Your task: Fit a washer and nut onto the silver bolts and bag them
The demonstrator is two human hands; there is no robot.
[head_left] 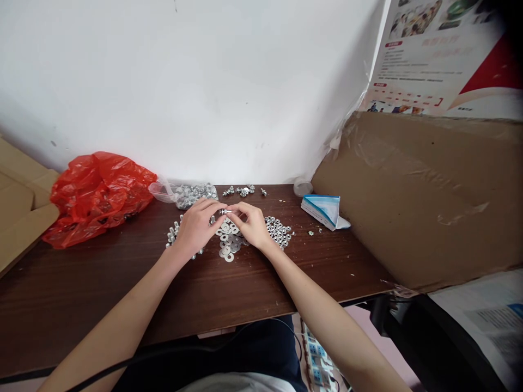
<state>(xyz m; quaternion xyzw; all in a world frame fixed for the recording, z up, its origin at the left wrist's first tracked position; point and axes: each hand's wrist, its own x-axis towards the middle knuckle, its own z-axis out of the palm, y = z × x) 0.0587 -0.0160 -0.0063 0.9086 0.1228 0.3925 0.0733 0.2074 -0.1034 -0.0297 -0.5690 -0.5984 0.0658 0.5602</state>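
A small metal bolt (224, 212) is held level between the fingertips of my left hand (198, 226) and my right hand (250, 222), both closed on it. Whatever is threaded on it is too small to tell apart. Beneath my hands lies a pile of flat washers (229, 242). Loose bolts (171, 234) stand partly hidden behind my left hand. Nuts (278, 231) are spread just right of my right hand. Several bolts with parts on them (245, 191) lie near the wall.
A red plastic bag (100, 190) and a clear bag of small metal parts (195, 194) sit at the left and back. A clear cup (303, 187), a blue and white packet (323, 210) and a large cardboard sheet (429, 190) are on the right.
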